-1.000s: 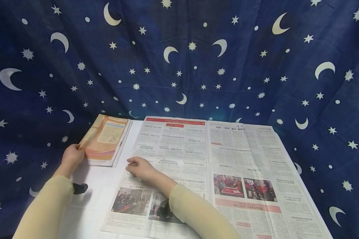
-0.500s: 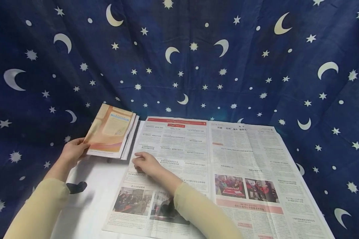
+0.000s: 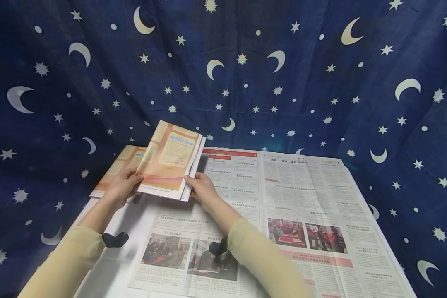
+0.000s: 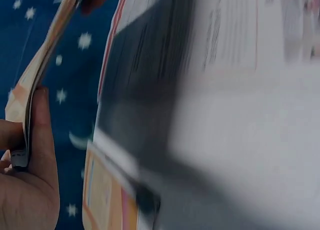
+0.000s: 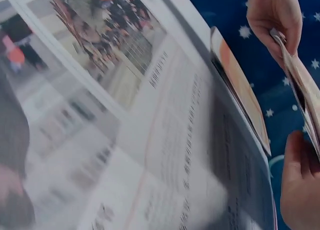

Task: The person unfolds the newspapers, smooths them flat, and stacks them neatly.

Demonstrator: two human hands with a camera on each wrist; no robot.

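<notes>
Both hands hold an orange-covered booklet (image 3: pixel 167 161) raised above the table, tilted with its cover toward the head camera. My left hand (image 3: pixel 123 186) pinches its lower left edge, thumb on the cover. At the lower right edge, my right hand (image 3: pixel 205 191) grips the page side. The left wrist view catches the booklet (image 4: pixel 37 80) edge-on, with thin layered pages between the left hand's (image 4: pixel 35 190) thumb and fingers. In the right wrist view both hands appear, the right hand (image 5: pixel 300 190) nearer. Partly hidden behind the held booklet, a similar orange booklet (image 3: pixel 111 171) lies at the left.
An open newspaper (image 3: pixel 301 182) with photos is spread over the middle and right of the white table (image 3: pixel 104 273). A dark blue curtain (image 3: pixel 223 82) with moons and stars hangs behind and around. Dark straps or mounts (image 3: pixel 115 239) stick out at the wrists.
The left hand has lifted the booklet off the left side and carried it right, over the newspaper's edge. The right hand has risen from the newspaper to grip it. Another booklet is uncovered underneath.
</notes>
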